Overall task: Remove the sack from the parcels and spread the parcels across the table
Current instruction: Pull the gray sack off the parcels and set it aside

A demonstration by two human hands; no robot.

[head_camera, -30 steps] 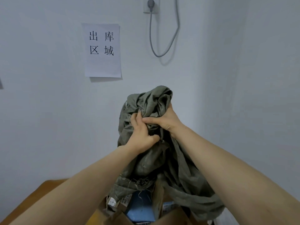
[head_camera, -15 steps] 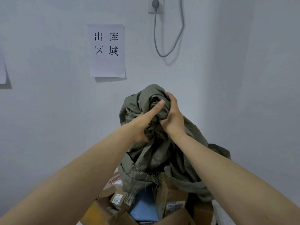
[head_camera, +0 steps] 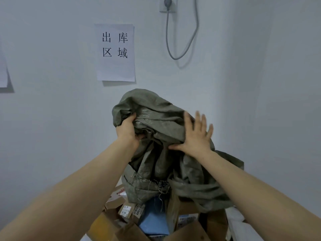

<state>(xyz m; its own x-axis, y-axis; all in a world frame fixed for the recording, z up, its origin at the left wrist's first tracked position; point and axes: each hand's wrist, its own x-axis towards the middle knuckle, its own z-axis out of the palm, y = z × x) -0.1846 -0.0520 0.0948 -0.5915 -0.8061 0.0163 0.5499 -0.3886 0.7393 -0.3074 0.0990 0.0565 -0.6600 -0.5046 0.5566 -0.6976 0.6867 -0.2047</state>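
Observation:
A grey-green woven sack (head_camera: 156, 119) is bunched up high in front of me, its frayed mouth hanging over a heap of parcels (head_camera: 152, 218). My left hand (head_camera: 127, 131) grips the bunched top of the sack from the left, fingers curled into the fabric. My right hand (head_camera: 195, 136) lies flat against the sack's right side with its fingers spread. The parcels are brown cardboard boxes with white labels and one blue packet (head_camera: 153, 221). The sack's lower folds still drape over the boxes at the right.
A white wall stands close behind, carrying a paper sign (head_camera: 116, 52) with black characters and a grey cable (head_camera: 180, 39) hanging from a socket. Another sheet (head_camera: 3, 72) is at the left edge. White packets (head_camera: 241, 225) lie at the lower right.
My right hand has let go of the sack's top and now presses open against its right side. The left hand has taken hold of the bunched top. More boxes show below.

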